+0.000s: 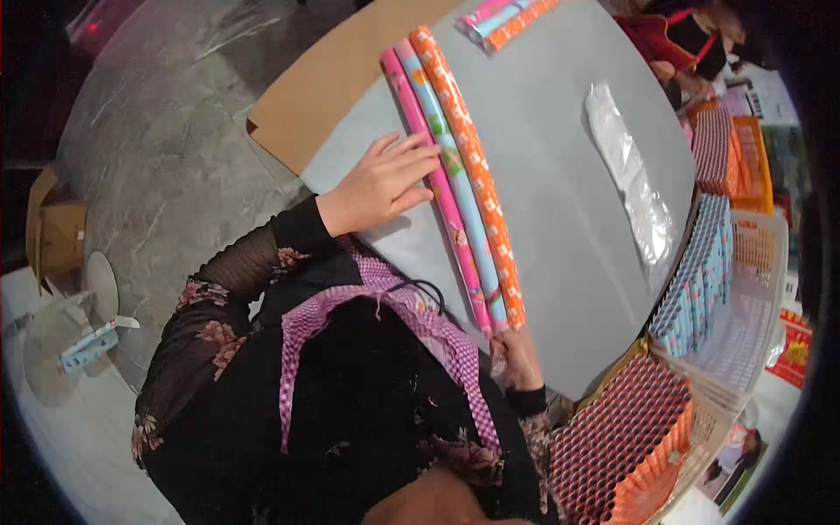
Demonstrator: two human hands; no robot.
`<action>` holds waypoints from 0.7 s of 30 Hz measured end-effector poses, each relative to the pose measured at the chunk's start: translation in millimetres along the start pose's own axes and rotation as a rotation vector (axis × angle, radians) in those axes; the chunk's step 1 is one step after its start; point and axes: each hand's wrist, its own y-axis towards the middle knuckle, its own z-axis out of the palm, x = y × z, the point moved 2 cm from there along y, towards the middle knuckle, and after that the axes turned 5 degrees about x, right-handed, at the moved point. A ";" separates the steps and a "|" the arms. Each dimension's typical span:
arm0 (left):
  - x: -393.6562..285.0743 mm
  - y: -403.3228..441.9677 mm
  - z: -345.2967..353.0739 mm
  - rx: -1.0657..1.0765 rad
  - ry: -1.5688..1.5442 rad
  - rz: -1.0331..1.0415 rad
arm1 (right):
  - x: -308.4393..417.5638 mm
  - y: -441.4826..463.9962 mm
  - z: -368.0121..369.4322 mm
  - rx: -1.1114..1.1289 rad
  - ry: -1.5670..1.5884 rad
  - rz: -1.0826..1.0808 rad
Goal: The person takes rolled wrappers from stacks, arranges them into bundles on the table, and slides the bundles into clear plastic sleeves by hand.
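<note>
Three long rolls lie side by side on the grey table: a pink roll [448, 203], a light blue patterned roll [472, 219] and an orange roll with white shapes [477, 175]. My left hand [378, 182] lies with fingers spread, its fingertips on the pink roll near mid-length. At the near end of the rolls, my right hand [518, 357] is closed on something clear, like thin plastic, touching the roll ends. What exactly its fingers grip is too small to make out.
A clear plastic sleeve [632, 179] lies on the table [560, 140], right of the rolls. More rolls [507, 22] lie at the far edge, beside brown cardboard [306, 96]. Baskets [759, 289] with patterned rolls stand at the right. Another person's hand [691, 86] shows at upper right.
</note>
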 end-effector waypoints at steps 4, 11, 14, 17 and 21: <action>7.3 5.9 -7.8 -0.049 0.022 0.002 | 1.2 6.4 -16.5 -0.215 -0.285 -0.117; 9.3 -3.1 -11.5 -0.065 -0.078 -0.061 | 28.5 1.1 -22.9 -0.578 -0.947 -0.515; 8.7 -11.9 -7.9 -0.090 -0.117 -0.103 | 28.7 5.6 -27.8 -0.707 -1.034 -0.549; 8.1 -12.6 -12.1 -0.027 -0.124 -0.149 | 17.9 18.3 -39.9 -0.764 -1.173 -0.665; 12.7 -8.3 -10.7 0.014 -0.138 -0.155 | 15.1 26.8 -48.1 -0.768 -1.163 -0.445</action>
